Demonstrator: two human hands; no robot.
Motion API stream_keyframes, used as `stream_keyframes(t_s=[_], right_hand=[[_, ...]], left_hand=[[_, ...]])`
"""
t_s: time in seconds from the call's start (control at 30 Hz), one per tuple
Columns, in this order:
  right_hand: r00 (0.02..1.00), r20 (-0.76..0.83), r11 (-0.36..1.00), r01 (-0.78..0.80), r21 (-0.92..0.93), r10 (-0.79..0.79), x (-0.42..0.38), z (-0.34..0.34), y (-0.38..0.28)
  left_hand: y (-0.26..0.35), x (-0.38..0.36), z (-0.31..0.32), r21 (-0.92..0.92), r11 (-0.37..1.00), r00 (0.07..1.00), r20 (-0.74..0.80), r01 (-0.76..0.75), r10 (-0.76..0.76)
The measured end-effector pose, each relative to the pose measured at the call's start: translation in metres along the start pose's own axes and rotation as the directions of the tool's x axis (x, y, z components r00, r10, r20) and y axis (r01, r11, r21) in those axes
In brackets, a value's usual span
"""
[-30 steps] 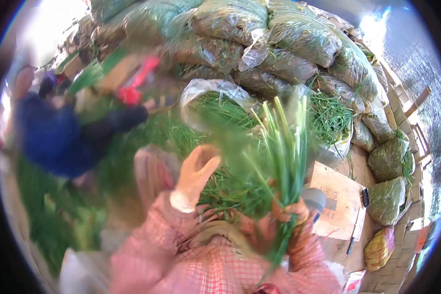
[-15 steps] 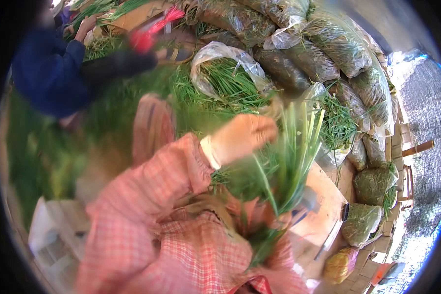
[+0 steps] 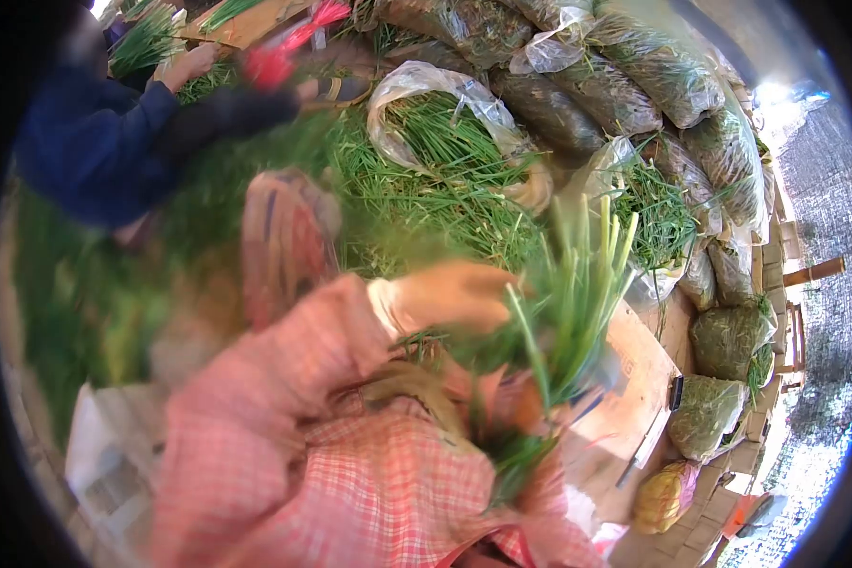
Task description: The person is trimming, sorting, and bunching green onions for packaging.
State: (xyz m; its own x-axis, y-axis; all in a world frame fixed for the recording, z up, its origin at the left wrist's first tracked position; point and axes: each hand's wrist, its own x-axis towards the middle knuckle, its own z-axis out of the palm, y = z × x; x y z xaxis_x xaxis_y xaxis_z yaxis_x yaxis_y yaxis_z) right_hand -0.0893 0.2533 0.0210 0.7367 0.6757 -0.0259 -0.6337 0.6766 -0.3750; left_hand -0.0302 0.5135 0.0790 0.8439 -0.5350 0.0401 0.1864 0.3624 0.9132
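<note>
A bunch of green onions [image 3: 577, 312] stands upright in front of me, its pale cut ends pointing up and its leaves hanging below. My right hand [image 3: 528, 409] is closed round it low down, partly hidden by the stalks. Just left of the bunch is my left hand [image 3: 456, 295], in an orange-tan glove with a white cuff. Its fingers are smeared by motion and overlap the stalks in this view. Behind my hands, loose green onions [image 3: 435, 222] lie in a heap that spills from an open clear plastic bag [image 3: 395, 104].
Filled plastic bags [image 3: 596, 104] are piled at the back right. A cardboard sheet [image 3: 639, 379] lies to my right, beside a yellow bag [image 3: 667, 497]. At the upper left, a person in a dark blue top [image 3: 95, 151] reaches over more greens. A white crate [image 3: 114, 454] stands lower left.
My left hand has moved down and slightly left beside the bunch. The bunch stays in my right hand. The co-worker's hand at the upper left has shifted a little.
</note>
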Motion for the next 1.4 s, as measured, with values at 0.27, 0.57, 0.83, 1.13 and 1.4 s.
stream_keyframes(t_s=[0.27,0.57,0.83,1.13,1.4], right_hand=[[0.987,-0.056,0.988,-0.145,0.052,0.148,-0.008,-0.001,0.001],[0.990,-0.102,0.995,-0.101,0.013,0.102,-0.012,0.005,0.010],[0.989,-0.116,0.996,-0.093,0.013,0.094,-0.008,0.003,0.019],[0.990,-0.121,0.997,-0.076,-0.018,0.073,-0.005,0.006,0.019],[0.989,-0.147,0.995,-0.010,-0.101,-0.005,-0.008,0.013,0.009]], left_hand=[[0.003,0.000,0.011,-0.239,0.966,0.993,0.081,0.102,-0.085],[0.018,0.001,0.006,-0.098,0.976,0.977,0.115,0.193,-0.182],[0.021,0.000,0.002,0.274,0.948,0.974,0.113,0.162,-0.199],[0.018,-0.004,0.001,0.008,0.995,0.981,0.168,0.101,-0.101],[0.048,-0.003,-0.060,0.118,0.971,0.836,-0.493,-0.209,0.240]])
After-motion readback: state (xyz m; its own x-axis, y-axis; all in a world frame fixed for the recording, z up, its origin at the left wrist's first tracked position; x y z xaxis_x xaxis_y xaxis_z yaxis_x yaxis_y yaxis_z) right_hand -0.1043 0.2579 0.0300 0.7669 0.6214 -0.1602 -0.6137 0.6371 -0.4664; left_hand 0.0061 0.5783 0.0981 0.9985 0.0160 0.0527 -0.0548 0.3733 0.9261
